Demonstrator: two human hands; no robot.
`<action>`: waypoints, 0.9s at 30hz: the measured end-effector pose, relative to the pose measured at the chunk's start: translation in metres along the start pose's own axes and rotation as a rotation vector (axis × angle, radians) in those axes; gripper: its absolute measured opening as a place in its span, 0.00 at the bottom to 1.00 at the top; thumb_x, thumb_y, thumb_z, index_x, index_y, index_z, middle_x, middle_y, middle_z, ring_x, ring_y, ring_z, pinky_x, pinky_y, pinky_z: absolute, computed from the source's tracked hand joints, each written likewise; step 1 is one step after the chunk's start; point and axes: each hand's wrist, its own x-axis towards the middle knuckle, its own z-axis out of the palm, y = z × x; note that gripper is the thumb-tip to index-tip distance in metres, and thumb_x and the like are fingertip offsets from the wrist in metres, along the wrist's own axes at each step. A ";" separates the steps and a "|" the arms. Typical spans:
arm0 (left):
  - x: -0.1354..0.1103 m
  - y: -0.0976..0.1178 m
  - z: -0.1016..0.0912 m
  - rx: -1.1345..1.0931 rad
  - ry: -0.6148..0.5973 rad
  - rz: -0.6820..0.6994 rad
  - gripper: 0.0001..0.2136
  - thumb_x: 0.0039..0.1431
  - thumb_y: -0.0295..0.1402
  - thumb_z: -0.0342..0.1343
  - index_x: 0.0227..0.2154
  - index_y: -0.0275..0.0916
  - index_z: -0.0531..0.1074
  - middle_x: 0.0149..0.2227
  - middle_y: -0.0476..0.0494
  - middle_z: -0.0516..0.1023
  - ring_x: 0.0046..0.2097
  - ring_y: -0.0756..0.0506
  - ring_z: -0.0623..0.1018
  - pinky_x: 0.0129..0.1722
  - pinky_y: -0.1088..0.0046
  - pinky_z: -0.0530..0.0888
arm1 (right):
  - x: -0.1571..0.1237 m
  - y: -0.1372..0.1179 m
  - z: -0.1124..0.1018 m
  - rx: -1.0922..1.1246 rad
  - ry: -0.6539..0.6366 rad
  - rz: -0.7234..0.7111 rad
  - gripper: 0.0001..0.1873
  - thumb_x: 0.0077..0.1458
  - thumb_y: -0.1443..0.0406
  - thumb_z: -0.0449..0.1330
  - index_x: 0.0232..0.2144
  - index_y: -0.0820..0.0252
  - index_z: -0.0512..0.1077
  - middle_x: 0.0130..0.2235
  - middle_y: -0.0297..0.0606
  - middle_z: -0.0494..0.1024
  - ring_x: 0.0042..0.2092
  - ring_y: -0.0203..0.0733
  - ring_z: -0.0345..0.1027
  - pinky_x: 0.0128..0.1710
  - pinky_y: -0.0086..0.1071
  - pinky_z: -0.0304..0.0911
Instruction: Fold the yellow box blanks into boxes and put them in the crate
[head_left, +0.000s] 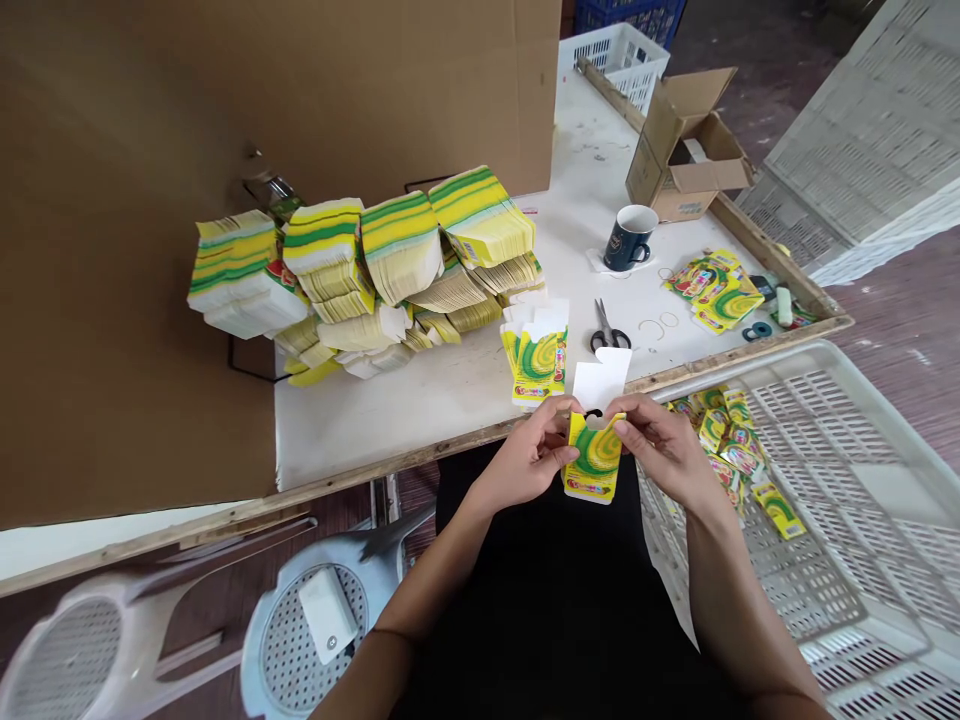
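A big brown cardboard sheet stands at my left, against the white table. To my right a wide white slotted crate holds a scatter of finished yellow-green packets at its near-left corner. On the table, tall leaning stacks of flat cartons fill the middle. At the far edge an open cardboard box stands; what is in it I cannot tell, and the print on its side is too small to read. A dark mug with a small emblem stands nearby, then scissors. Just above my lap, in front of the table edge, my left hand and right hand pinch one small carton from either side, fingers curled closed on it, its white flap upright. Its red lettering is blurred.
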 end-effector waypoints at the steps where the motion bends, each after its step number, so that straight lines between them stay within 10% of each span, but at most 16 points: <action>1: 0.000 -0.001 0.000 0.023 -0.006 -0.012 0.19 0.65 0.40 0.61 0.54 0.43 0.64 0.41 0.44 0.78 0.38 0.47 0.78 0.41 0.70 0.76 | 0.000 0.000 -0.001 -0.028 -0.004 -0.017 0.13 0.69 0.54 0.57 0.39 0.55 0.74 0.31 0.33 0.74 0.29 0.37 0.64 0.29 0.31 0.59; 9: 0.007 -0.005 0.005 -0.094 -0.052 -0.018 0.38 0.64 0.42 0.62 0.71 0.50 0.48 0.51 0.36 0.81 0.45 0.40 0.84 0.45 0.61 0.81 | 0.000 0.007 0.008 -0.067 0.243 -0.074 0.13 0.67 0.53 0.60 0.38 0.55 0.76 0.37 0.40 0.78 0.36 0.42 0.73 0.35 0.34 0.67; 13: 0.011 -0.007 0.005 -0.037 -0.038 0.065 0.28 0.65 0.41 0.61 0.65 0.46 0.63 0.58 0.34 0.77 0.52 0.39 0.82 0.46 0.64 0.82 | 0.001 0.010 0.007 0.001 0.357 -0.069 0.19 0.67 0.50 0.58 0.50 0.54 0.75 0.44 0.42 0.79 0.36 0.42 0.72 0.34 0.35 0.68; 20: 0.011 -0.006 0.009 0.113 0.038 0.077 0.23 0.68 0.36 0.57 0.64 0.45 0.65 0.65 0.35 0.71 0.55 0.39 0.81 0.48 0.65 0.81 | 0.002 0.005 -0.002 -0.106 0.097 0.078 0.22 0.61 0.52 0.64 0.53 0.55 0.76 0.27 0.31 0.74 0.27 0.38 0.63 0.28 0.32 0.59; 27: 0.010 -0.005 0.009 0.081 0.016 0.036 0.25 0.70 0.34 0.53 0.68 0.45 0.59 0.57 0.34 0.78 0.57 0.39 0.80 0.53 0.61 0.79 | 0.010 0.001 0.008 -0.339 0.174 0.080 0.18 0.59 0.54 0.63 0.48 0.56 0.74 0.19 0.24 0.68 0.19 0.35 0.58 0.26 0.32 0.56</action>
